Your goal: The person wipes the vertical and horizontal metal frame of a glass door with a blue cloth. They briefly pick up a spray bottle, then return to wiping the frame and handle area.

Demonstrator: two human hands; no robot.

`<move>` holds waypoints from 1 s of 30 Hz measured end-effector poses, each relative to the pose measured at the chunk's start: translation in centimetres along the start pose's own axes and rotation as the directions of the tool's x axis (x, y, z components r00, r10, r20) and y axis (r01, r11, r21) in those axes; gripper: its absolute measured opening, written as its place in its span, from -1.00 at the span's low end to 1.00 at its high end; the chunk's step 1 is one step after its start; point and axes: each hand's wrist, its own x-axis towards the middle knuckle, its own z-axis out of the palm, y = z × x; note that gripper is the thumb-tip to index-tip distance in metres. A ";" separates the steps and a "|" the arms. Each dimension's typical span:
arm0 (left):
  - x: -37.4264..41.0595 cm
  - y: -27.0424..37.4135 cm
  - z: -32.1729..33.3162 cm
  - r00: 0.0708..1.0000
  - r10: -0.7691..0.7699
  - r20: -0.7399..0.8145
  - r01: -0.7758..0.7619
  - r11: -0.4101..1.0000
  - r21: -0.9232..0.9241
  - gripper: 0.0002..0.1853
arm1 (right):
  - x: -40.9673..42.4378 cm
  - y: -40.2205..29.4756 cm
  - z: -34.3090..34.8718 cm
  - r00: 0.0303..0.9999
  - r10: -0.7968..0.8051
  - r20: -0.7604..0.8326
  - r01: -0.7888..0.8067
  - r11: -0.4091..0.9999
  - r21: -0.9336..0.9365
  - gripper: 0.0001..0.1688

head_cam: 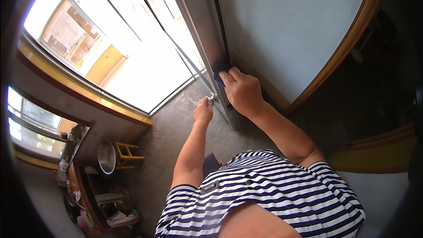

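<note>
An opened door [206, 23] with a metal frame stands edge-on before me. My left hand [203, 109] is closed around the round metal door knob [212, 99] on the door's left face. On the other side, my right hand [243, 87] pinches a dark blue cloth [218, 78] against the door's face near its edge. Most of the cloth is hidden by the fingers and shadow.
Bright light comes through the glazed doorway [148, 111] at left. A steel basin [106, 157] rests by a yellow stool [130, 156]. Cluttered wooden furniture [84, 201] stands at lower left. A pale wall [290, 33] with wooden trim [350, 44] lies right of the door, above grey concrete floor [168, 132].
</note>
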 end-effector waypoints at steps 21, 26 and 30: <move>0.4 -0.3 0.5 0.999 -0.020 -0.037 0.020 1.000 -0.001 -0.52 | 10.8 -1.9 -6.3 0.986 0.030 -0.166 -0.028 1.000 0.012 -0.62; 0.1 -0.1 0.4 0.999 -0.032 -0.029 0.032 0.999 0.016 -0.52 | 11.1 -2.1 -4.7 0.978 -0.065 -0.198 0.040 0.991 -0.125 -0.76; 0.5 -0.5 0.7 0.998 -0.022 -0.054 0.020 0.999 -0.031 -0.51 | 3.7 -1.3 -1.9 0.998 -0.053 0.035 0.054 0.998 -0.023 -0.62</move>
